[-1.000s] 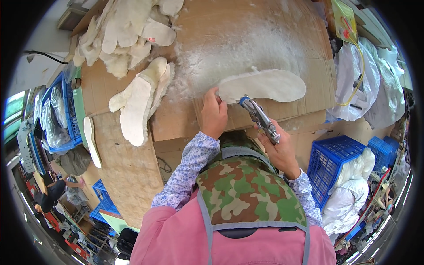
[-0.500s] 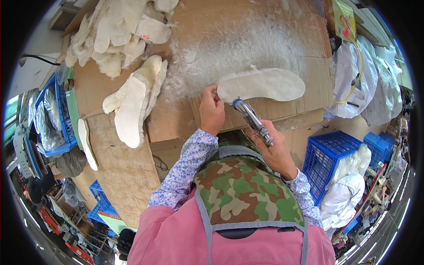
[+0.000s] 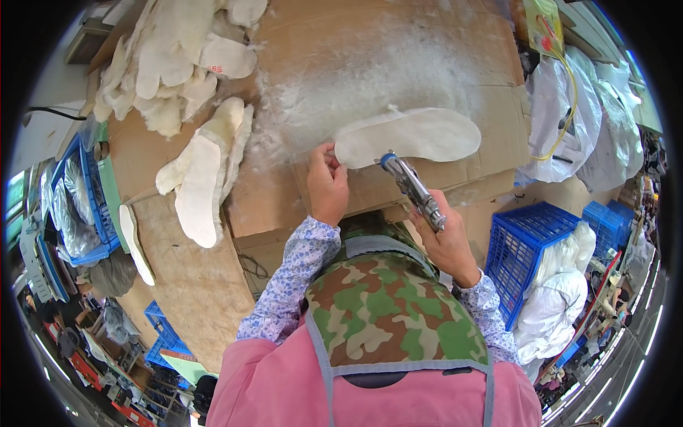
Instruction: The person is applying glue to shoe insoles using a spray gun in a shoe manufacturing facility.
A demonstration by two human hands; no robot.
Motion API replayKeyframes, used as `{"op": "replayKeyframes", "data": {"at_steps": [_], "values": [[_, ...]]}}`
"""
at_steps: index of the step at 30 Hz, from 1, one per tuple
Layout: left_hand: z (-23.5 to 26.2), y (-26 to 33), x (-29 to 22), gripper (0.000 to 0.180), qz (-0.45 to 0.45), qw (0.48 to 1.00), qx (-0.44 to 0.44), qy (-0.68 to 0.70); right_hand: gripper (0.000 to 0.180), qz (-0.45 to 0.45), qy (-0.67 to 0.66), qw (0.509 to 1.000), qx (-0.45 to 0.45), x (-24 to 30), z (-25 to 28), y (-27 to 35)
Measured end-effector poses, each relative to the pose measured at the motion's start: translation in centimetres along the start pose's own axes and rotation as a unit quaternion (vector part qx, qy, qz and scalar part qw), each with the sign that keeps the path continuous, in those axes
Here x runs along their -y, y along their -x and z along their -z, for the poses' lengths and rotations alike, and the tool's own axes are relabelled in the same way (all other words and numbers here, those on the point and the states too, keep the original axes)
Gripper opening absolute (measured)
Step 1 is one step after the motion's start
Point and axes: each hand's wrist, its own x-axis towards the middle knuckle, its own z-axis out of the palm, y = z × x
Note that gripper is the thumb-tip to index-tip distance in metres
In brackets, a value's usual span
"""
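Note:
A white insole-shaped piece [image 3: 413, 135] lies flat on a cardboard-covered table [image 3: 370, 64]. My left hand [image 3: 327, 185] pinches its near-left end. My right hand [image 3: 445, 242] grips a metal spray gun [image 3: 413, 188] whose blue-ringed nozzle points at the piece's near edge. White residue dusts the cardboard around the piece. My flowered sleeves and camouflage apron fill the lower middle.
A stack of fleecy white insoles [image 3: 206, 171] lies left of my left hand, with a bigger heap [image 3: 178, 64] at the back left. Blue crates [image 3: 533, 242] with white bags stand at my right, more blue crates [image 3: 85, 206] at my left. A single insole [image 3: 135, 245] lies by the table's left edge.
The spray gun has moved forward and up, its nozzle now at the insole's near edge. My left hand stays on the insole's end.

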Motion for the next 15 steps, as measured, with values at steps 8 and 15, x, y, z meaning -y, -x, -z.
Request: {"op": "replayKeyframes", "data": {"at_steps": [8,15], "values": [[-0.1,0.1,0.4,0.036,-0.012,1.0,0.001,0.002,0.023,-0.03,-0.007,0.999,-0.012,-0.4,1.5,0.0],[-0.2,0.2,0.5,0.036,0.017,1.0,0.004,0.026,0.021,-0.07,-0.001,0.997,-0.034,-1.0,2.9,-0.1]]}}
